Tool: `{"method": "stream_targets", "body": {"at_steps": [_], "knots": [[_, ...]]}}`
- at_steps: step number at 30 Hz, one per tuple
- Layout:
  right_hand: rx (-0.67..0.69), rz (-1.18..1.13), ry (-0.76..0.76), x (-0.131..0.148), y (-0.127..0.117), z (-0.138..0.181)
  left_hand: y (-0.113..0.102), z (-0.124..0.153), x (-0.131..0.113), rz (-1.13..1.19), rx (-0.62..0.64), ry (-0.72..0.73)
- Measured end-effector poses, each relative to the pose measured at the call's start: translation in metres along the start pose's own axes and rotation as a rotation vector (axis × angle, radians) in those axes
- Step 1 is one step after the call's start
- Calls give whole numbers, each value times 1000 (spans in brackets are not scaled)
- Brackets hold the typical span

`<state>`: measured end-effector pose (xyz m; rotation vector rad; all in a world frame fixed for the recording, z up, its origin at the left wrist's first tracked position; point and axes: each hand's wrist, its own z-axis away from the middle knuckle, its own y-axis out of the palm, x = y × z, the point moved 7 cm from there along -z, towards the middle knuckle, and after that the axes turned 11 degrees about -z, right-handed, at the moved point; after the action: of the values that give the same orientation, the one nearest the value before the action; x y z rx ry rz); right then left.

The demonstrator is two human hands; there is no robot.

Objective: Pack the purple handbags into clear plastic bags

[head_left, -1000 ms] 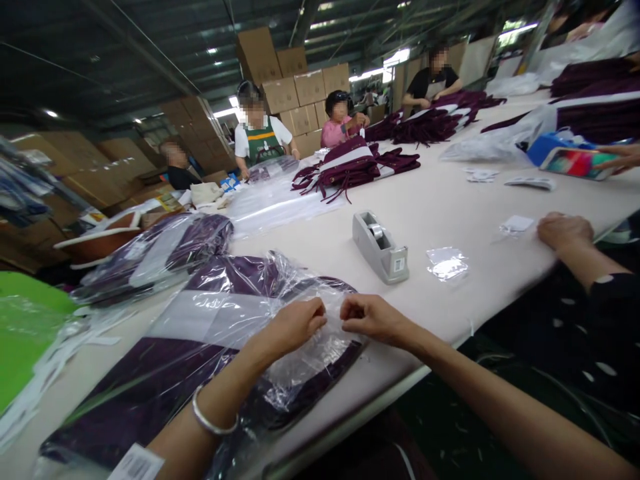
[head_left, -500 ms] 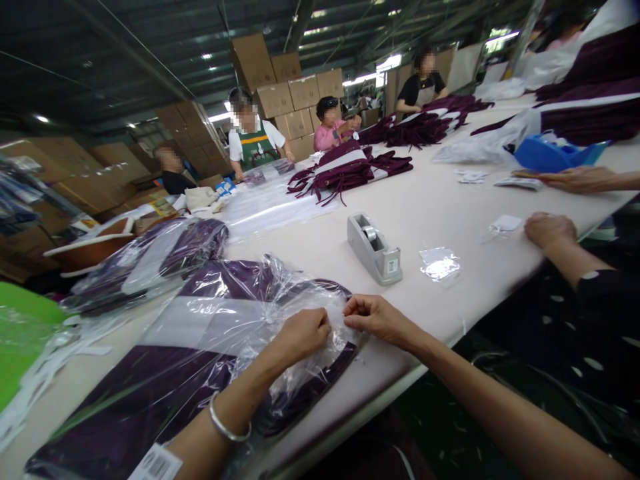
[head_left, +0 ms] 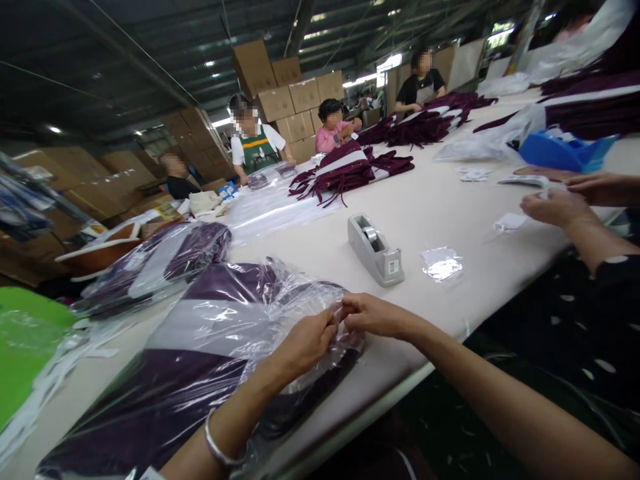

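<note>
A purple and white folded garment in a clear plastic bag [head_left: 200, 333] lies on the pale table [head_left: 450, 213] in front of me. My left hand [head_left: 305, 343], a silver bangle on its wrist, is closed on the bag's open flap near the table's front edge. My right hand [head_left: 373, 315] pinches the same flap, its fingers meeting the left hand's fingertips. A grey tape dispenser [head_left: 375, 250] stands just beyond my right hand.
A second bagged garment [head_left: 160, 257] lies to the left, beside green plastic [head_left: 25, 340]. A small clear bag [head_left: 441, 265] lies right of the dispenser. A co-worker's hands [head_left: 560, 203] handle a small packet at right. Purple garment piles [head_left: 350, 170], several people and cardboard boxes [head_left: 300, 100] fill the far end.
My two hands have come together on the bag's flap and lifted it slightly. The co-worker's hand at right rose off the table and met the other hand.
</note>
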<state>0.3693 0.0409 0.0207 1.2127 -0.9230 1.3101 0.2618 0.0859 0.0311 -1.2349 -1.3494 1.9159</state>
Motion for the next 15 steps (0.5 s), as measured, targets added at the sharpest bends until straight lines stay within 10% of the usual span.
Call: {"method": "stream_targets", "body": {"at_steps": [5, 15], "knots": [[-169, -376, 57, -10, -21, 16, 5, 0, -28, -142, -46, 160], [-558, 430, -230, -13, -54, 24, 6, 7, -46, -380, 87, 111]]}}
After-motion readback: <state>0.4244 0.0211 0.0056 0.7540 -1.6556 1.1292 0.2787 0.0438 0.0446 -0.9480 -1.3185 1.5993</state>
